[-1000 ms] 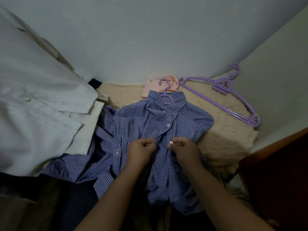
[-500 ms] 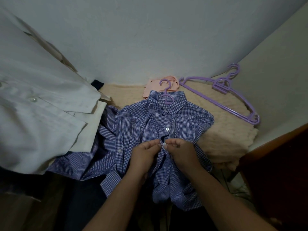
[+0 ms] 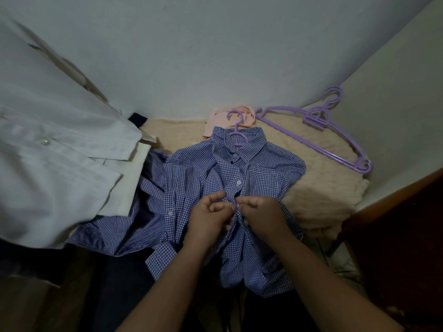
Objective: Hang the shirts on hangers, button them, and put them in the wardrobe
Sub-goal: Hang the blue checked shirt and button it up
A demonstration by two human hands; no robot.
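A blue checked shirt lies face up on a cream blanket, with a purple hanger through its collar. One white button shows closed on the placket. Just below it, my left hand pinches the left edge of the placket. My right hand pinches the right edge; the two hands meet at the shirt's middle. The button between the fingers is mostly hidden.
A blue striped shirt lies under the checked one at the left. White shirts hang at the far left. A pink garment lies behind the collar. Spare purple hangers rest at the back right. Dark wooden furniture stands at the right.
Both hands have come together on the placket and closed in on the button that was visible between them a second ago. The view has shifted slightly.
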